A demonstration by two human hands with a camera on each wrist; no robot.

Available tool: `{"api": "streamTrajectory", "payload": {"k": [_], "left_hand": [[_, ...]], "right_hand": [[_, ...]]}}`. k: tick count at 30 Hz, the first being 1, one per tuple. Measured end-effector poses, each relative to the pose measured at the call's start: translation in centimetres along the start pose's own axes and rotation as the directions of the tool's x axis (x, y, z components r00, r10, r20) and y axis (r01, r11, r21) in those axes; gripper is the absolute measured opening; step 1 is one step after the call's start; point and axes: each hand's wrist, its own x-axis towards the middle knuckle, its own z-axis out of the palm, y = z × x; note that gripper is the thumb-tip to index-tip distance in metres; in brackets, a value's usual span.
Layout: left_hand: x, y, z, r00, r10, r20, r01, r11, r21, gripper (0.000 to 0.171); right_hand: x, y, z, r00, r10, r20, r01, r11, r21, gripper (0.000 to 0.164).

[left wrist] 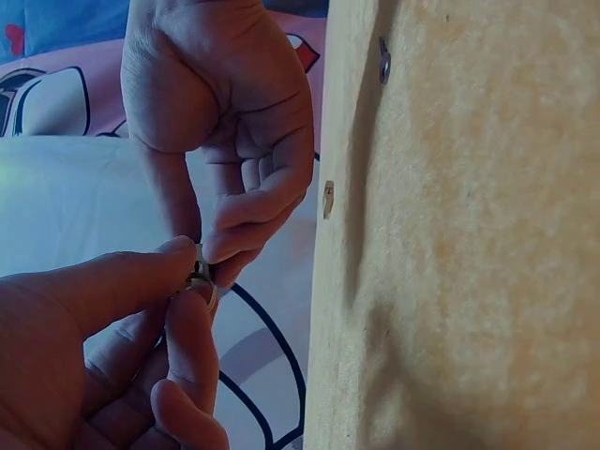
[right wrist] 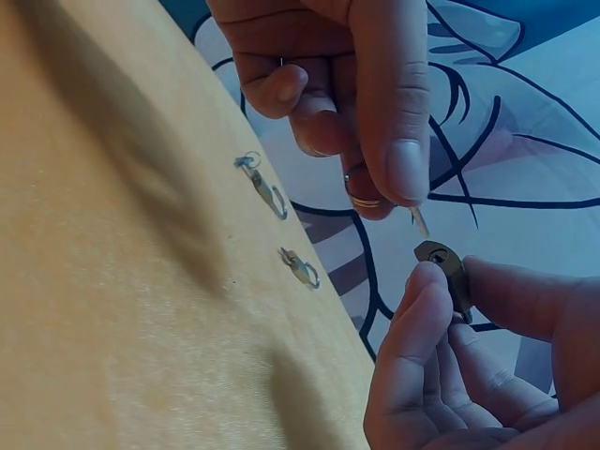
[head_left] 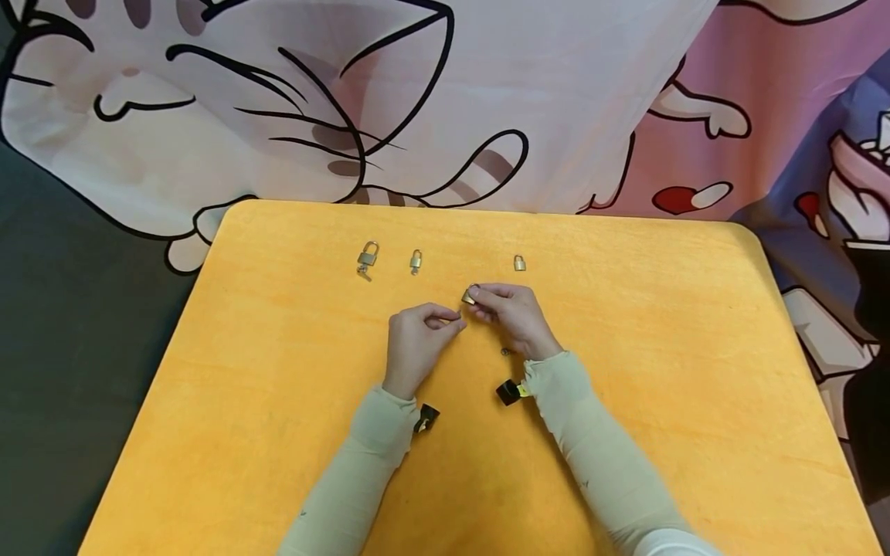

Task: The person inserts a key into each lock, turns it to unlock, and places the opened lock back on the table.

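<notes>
Over the middle of the table, my left hand [head_left: 420, 340] pinches a small key [right wrist: 420, 221] between thumb and fingers. Its thin blade sticks out past the thumb tip, and a metal ring [right wrist: 364, 195] shows beside the fingers. My right hand [head_left: 513, 313] grips a small brass padlock [right wrist: 448, 272] by its sides, keyhole turned toward the key. In the right wrist view a short gap separates the key's tip from the keyhole. Fingers hide most of the padlock in the left wrist view [left wrist: 199, 267].
At the back left of the yellow table [head_left: 278, 386] lie a larger padlock [head_left: 367, 259] with keys and a smaller padlock [head_left: 416, 261] with a key in it. Another padlock [head_left: 519, 263] lies beyond my right hand. A small key [head_left: 506, 351] lies beside the right wrist.
</notes>
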Motion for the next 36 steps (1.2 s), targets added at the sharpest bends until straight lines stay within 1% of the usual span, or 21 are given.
{"api": "streamTrajectory", "payload": {"k": [6, 16, 25, 29, 34, 36], "left_hand": [[-0.1, -0.1, 0.4, 1.000, 0.025, 0.014, -0.025, 1.000, -0.004, 0.011], [0.0, -0.3, 0.8, 0.999, 0.034, 0.007, -0.035, 0.999, 0.020, 0.011], [0.0, -0.4, 0.9, 0.998, 0.059, -0.002, -0.059, 0.998, 0.022, 0.011], [-0.1, -0.4, 1.0, 0.999, 0.052, 0.001, -0.052, 0.999, 0.003, 0.012], [0.0, -0.6, 1.1, 0.999, 0.050, 0.006, -0.050, 0.999, -0.006, 0.013], [0.0, -0.7, 1.1, 0.999, 0.049, 0.013, -0.049, 0.999, -0.015, 0.016]], "right_hand": [[-0.2, 0.5, 0.0, 1.000, -0.002, 0.023, 0.001, 0.998, 0.060, 0.035], [-0.3, 0.6, 0.0, 0.999, -0.021, 0.037, 0.018, 0.997, 0.076, 0.036], [-0.5, 1.0, 0.3, 1.000, 0.002, 0.027, -0.005, 0.992, 0.128, 0.029], [-0.5, 1.2, 0.3, 1.000, -0.001, 0.029, -0.003, 0.992, 0.126, 0.027], [-0.6, 1.2, 0.2, 0.999, 0.002, 0.044, -0.007, 0.994, 0.109, 0.032], [-0.5, 1.3, 0.1, 0.999, 0.003, 0.048, -0.008, 0.994, 0.106, 0.033]]}}
